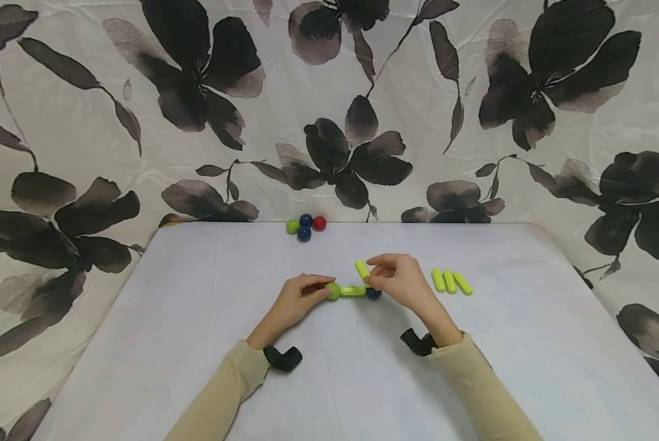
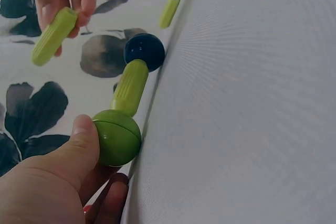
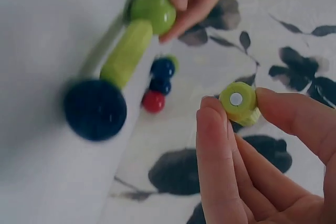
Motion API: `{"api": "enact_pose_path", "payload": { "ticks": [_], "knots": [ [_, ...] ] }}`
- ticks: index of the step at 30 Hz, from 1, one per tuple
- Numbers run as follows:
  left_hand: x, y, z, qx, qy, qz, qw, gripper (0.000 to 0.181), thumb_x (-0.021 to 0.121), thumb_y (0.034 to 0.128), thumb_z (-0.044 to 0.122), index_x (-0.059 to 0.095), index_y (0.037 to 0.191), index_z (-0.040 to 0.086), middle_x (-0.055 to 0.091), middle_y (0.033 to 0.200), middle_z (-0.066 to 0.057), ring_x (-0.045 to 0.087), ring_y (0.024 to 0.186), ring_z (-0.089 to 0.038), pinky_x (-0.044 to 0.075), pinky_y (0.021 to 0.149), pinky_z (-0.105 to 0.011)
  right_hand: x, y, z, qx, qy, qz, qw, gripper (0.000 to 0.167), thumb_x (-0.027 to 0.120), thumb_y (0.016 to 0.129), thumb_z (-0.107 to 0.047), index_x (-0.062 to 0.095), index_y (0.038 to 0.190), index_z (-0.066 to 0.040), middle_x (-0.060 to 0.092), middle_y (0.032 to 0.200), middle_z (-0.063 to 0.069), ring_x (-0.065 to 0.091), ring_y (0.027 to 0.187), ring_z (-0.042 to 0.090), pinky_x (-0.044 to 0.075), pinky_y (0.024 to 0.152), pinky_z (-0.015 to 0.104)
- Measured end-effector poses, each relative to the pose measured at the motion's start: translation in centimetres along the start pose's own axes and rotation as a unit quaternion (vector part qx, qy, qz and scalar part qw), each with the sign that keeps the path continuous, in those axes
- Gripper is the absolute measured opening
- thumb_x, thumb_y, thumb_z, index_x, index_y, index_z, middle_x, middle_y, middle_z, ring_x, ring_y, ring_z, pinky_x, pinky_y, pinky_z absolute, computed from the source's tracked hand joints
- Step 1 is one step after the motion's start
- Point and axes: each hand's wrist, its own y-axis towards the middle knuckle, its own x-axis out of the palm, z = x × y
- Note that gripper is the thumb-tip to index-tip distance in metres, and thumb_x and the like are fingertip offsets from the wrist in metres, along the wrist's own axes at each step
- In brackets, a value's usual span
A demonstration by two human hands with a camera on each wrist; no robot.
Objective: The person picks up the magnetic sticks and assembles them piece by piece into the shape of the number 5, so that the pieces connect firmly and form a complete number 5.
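Note:
A green ball (image 1: 333, 291), a yellow-green stick (image 1: 353, 291) and a dark blue ball (image 1: 373, 293) are joined in a row on the table. The left hand (image 1: 296, 298) pinches the green ball (image 2: 117, 138) between thumb and fingers. Between its thumb and fingertips the right hand (image 1: 403, 283) holds a second yellow-green stick (image 1: 362, 269), just above the blue ball in the head view. In the right wrist view that held stick (image 3: 238, 99) shows a round silvery end, apart from the blue ball (image 3: 95, 109).
Several loose balls, green (image 1: 293, 226), blue (image 1: 304, 234) and red (image 1: 319, 223), lie at the table's far edge. Right of the right hand are three more yellow-green sticks (image 1: 450, 282). A floral cloth (image 1: 329, 79) hangs behind the white table (image 1: 197, 294).

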Motion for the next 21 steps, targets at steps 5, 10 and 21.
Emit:
{"api": "enact_pose_path", "payload": {
  "ticks": [5, 10, 21],
  "knots": [
    [-0.1, -0.1, 0.0, 0.012, -0.002, 0.002, 0.9999, 0.029, 0.071, 0.0937, 0.027, 0.073, 0.121, 0.017, 0.07, 0.112, 0.005, 0.061, 0.102, -0.013, 0.051, 0.087, -0.032, 2.1, 0.0, -0.2, 0.012, 0.066, -0.032, 0.9972, 0.037, 0.075, 0.082, -0.007, 0.068, 0.118, 0.0, 0.07, 0.085, 0.007, 0.067, 0.069, 0.016, 0.053, 0.064, 0.03],
    [-0.1, -0.1, 0.0, 0.025, -0.008, 0.004, 0.9996, 0.028, 0.071, 0.0931, 0.026, 0.073, 0.119, 0.017, 0.071, 0.111, 0.002, 0.062, 0.101, -0.015, 0.052, 0.087, -0.032, 4.0, -0.6, 0.0, 0.041, 0.156, -0.083, 0.9835, 0.04, 0.073, 0.082, -0.003, 0.06, 0.119, 0.004, 0.07, 0.083, 0.011, 0.071, 0.072, 0.028, 0.058, 0.068, 0.037],
    [-0.1, 0.0, -0.3, 0.018, -0.002, 0.001, 0.9998, 0.028, 0.07, 0.094, 0.027, 0.073, 0.121, 0.017, 0.07, 0.113, 0.003, 0.062, 0.102, -0.013, 0.051, 0.088, -0.032, 6.9, -1.2, 1.0, 0.11, 0.205, -0.126, 0.9642, 0.032, 0.075, 0.081, 0.001, 0.053, 0.103, 0.005, 0.066, 0.075, 0.012, 0.072, 0.066, 0.028, 0.059, 0.063, 0.034]
  ]
}}
